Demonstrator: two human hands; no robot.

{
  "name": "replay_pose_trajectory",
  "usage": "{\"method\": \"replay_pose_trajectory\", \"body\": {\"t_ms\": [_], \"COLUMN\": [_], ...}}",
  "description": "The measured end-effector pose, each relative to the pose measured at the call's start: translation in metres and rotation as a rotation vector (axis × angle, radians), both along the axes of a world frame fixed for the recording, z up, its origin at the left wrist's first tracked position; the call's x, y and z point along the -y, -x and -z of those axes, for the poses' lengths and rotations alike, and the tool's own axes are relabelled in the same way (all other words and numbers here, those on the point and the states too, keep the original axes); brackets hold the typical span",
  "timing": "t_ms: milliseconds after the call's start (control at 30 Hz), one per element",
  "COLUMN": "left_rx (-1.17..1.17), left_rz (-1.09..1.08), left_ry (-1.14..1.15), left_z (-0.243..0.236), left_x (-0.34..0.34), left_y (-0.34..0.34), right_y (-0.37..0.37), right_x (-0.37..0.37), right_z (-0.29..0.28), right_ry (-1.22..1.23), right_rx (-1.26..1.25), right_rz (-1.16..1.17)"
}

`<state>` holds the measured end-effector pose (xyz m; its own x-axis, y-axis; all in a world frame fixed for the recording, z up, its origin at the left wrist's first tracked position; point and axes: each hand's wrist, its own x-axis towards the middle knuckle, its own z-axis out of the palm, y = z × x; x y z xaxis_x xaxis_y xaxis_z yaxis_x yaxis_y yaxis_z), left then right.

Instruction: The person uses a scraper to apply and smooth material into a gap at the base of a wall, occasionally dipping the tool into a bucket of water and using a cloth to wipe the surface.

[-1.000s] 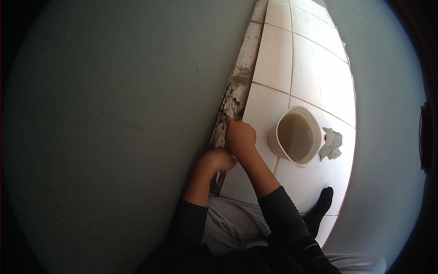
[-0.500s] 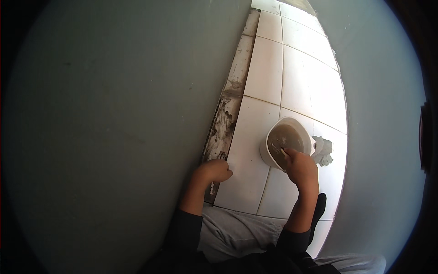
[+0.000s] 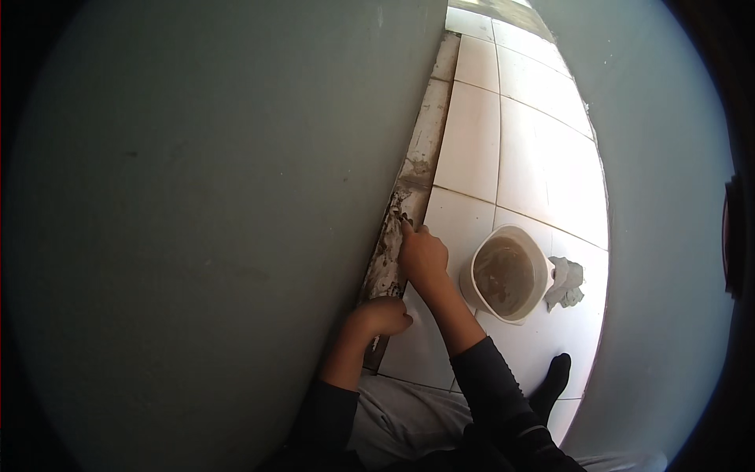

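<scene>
My right hand [image 3: 425, 253] is closed at the soiled strip [image 3: 414, 169] along the foot of the left wall. A small dark tip shows beyond its fingers; what it grips is mostly hidden. Nearer to me, my left hand [image 3: 383, 317] rests curled at the strip's edge, its palm out of sight. To the right of both hands, a white squarish pail [image 3: 465, 285] stands upright on the floor. It holds murky brown water [image 3: 503, 275]. A crumpled grey cloth [image 3: 565, 282] lies against the pail's handle side.
White floor tiles [image 3: 543, 165] run away from me between a grey-green wall [image 3: 236, 197] on the left and a pale blue-grey wall [image 3: 668, 236] on the right. My foot in a dark sock [image 3: 554, 381] is near the pail.
My right hand has left the pail, where it held a slim pale-handled thing in the water, and moved left to the strip. My left hand stays curled in much the same place.
</scene>
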<state>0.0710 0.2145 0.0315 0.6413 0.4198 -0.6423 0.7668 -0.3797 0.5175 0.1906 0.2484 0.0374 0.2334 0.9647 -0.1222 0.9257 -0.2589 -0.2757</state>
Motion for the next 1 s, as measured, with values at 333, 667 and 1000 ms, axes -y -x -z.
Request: {"method": "replay_pose_trajectory", "body": {"t_ms": [333, 667, 1000], "left_rx": [-0.032, 0.023, 0.008], "left_rz": [-0.049, -0.038, -0.041], "left_ry": [0.054, 0.021, 0.03], "left_z": [-0.006, -0.002, 0.001], "left_x": [-0.002, -0.001, -0.001], "left_y": [0.005, 0.002, 0.005], "right_y": [0.017, 0.005, 0.005], "right_x": [-0.025, -0.043, -0.052], "right_z": [0.027, 0.016, 0.013], "right_ry": [0.019, 0.022, 0.002], "right_rx": [0.008, 0.041, 0.072], "right_rz": [0.045, 0.033, 0.03]}}
